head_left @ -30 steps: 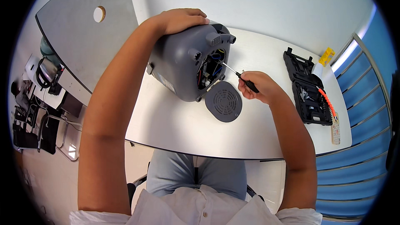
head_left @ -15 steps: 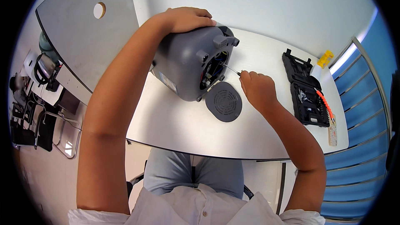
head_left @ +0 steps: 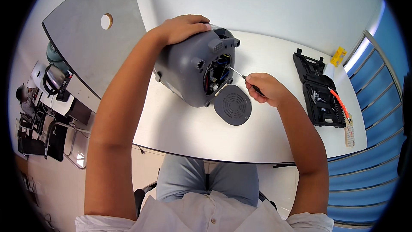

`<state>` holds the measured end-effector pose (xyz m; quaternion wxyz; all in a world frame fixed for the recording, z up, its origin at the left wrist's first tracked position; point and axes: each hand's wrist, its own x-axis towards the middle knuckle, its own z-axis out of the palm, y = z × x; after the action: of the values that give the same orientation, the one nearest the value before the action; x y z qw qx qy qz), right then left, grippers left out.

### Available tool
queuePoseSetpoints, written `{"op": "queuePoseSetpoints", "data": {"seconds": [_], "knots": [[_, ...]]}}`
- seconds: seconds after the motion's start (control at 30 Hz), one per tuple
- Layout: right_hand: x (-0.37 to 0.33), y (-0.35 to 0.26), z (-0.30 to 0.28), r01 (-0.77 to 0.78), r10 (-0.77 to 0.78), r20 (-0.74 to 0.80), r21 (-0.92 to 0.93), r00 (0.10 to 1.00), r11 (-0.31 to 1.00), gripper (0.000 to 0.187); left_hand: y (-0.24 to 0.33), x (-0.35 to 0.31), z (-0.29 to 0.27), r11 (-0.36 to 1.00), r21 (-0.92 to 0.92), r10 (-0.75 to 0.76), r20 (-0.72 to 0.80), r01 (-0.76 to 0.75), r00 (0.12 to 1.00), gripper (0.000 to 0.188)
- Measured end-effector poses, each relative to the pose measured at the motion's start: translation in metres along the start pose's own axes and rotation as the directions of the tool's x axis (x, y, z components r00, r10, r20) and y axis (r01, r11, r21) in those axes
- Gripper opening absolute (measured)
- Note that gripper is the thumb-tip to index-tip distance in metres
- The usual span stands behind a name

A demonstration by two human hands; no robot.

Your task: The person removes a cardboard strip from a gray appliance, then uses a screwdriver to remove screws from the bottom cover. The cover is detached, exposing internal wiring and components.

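A dark grey appliance, by its shape a rice cooker (head_left: 182,66), lies tipped on its side on the white table. Its underside faces right, with an opening (head_left: 219,74) showing coloured wires. My left hand (head_left: 183,29) is laid over the upper side of the body, holding it; some fingertips are hidden behind. In my right hand (head_left: 267,88) is a screwdriver (head_left: 254,87) with a dark handle. Its metal shaft points left and the tip is at the opening; contact inside cannot be made out. A grey vented cover (head_left: 233,105) lies just below the opening, close against the rim.
On the right an open black tool case (head_left: 322,103) holds small parts, with an orange flexible shaft (head_left: 339,102) across it. Near it are a yellow object (head_left: 338,56) and a pale remote control (head_left: 349,131). A metal railing (head_left: 388,83) runs beyond the table's right edge.
My right hand has turned so its fingers and the screwdriver handle show more. The screwdriver tip stays at the opening. My left hand remains on the cooker; the whole view has shifted slightly.
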<state>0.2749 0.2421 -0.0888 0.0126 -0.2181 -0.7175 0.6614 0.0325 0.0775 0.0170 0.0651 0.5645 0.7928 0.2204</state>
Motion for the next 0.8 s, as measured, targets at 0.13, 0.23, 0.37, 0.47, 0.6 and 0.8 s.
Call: {"op": "queuePoseSetpoints", "data": {"seconds": [0.13,0.23,0.37,0.47,0.6,0.8], "knots": [[0.004,0.015,0.012,0.173,-0.516,-0.159,-0.825,0.842,0.538,0.023,0.004,0.004,0.002,0.999,-0.033,-0.014,0.021,0.015,1.000,0.061],[0.001,0.019,0.023,0.026,-0.685,-0.066,-0.992,0.726,0.124,0.019,-0.001,0.008,0.004,0.999,-0.005,-0.043,0.028,0.043,0.999,0.062],[0.008,0.030,0.014,-0.036,-0.812,0.148,-0.978,0.565,-0.204,0.016,0.002,0.015,0.004,0.998,0.034,-0.048,0.032,0.046,0.998,0.062],[0.006,0.025,0.021,0.168,-0.809,-0.142,-0.944,0.571,0.285,0.017,0.004,0.020,0.004,0.996,0.056,-0.078,0.056,0.075,0.995,0.062],[0.012,0.000,-0.003,0.014,-0.073,-0.234,-0.244,0.969,0.970,0.025,0.006,0.023,0.005,0.991,0.114,-0.082,0.041,0.076,0.996,0.062],[0.004,-0.012,0.000,-0.088,0.086,-0.090,-0.014,0.992,0.996,0.028,-0.002,0.020,0.007,0.994,0.088,-0.070,0.017,0.069,0.997,0.063]]}}
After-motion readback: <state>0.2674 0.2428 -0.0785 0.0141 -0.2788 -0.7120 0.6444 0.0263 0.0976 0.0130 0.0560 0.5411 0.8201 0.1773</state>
